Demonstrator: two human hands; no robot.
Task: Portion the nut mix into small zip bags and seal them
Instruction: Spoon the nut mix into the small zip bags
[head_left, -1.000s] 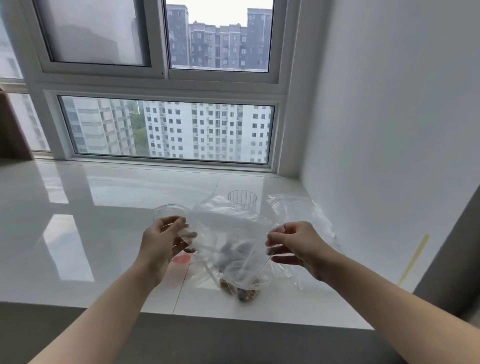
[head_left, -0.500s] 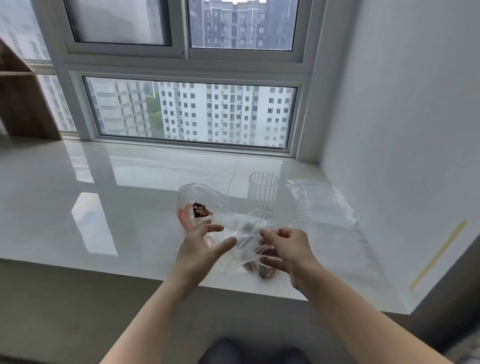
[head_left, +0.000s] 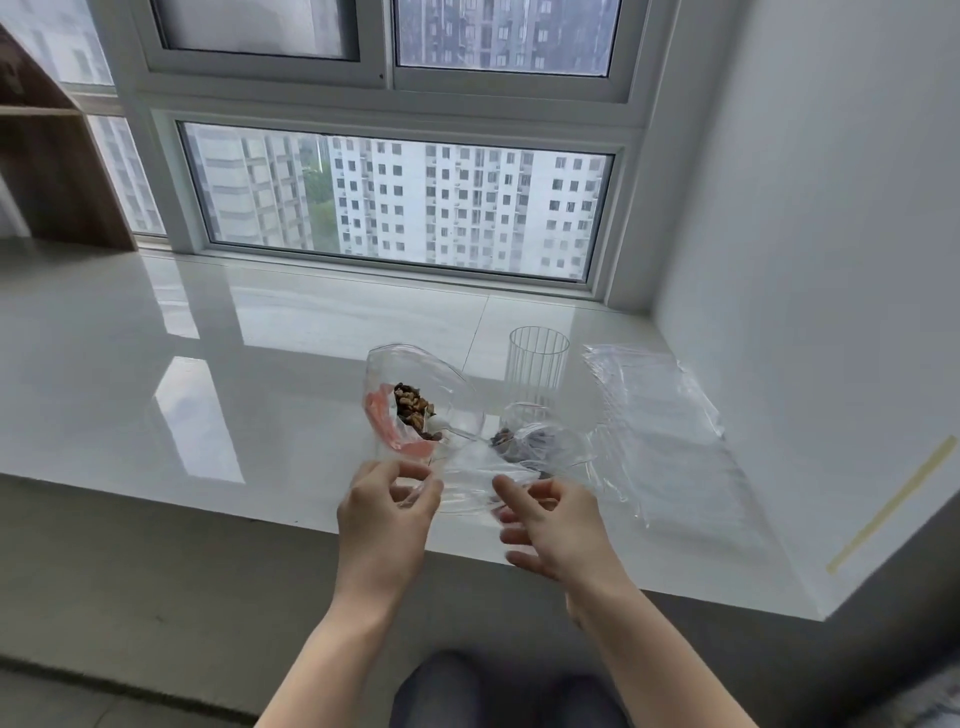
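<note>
White sill (head_left: 260, 395); left hand (head_left: 384, 519), right hand (head_left: 556, 525) pinch unlabelled zip bag (head_left: 467, 483).

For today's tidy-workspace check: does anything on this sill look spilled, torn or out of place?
Nothing stands out. The nuts stay inside the big clear bag; none lie loose on the white sill. The ribbed glass stands upright, and the spare zip bags lie flat beside it.

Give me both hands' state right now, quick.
Left hand: pinching the edge of the small zip bag.
Right hand: fingers loosely spread at the bag's other edge; grip cannot be told.
</note>
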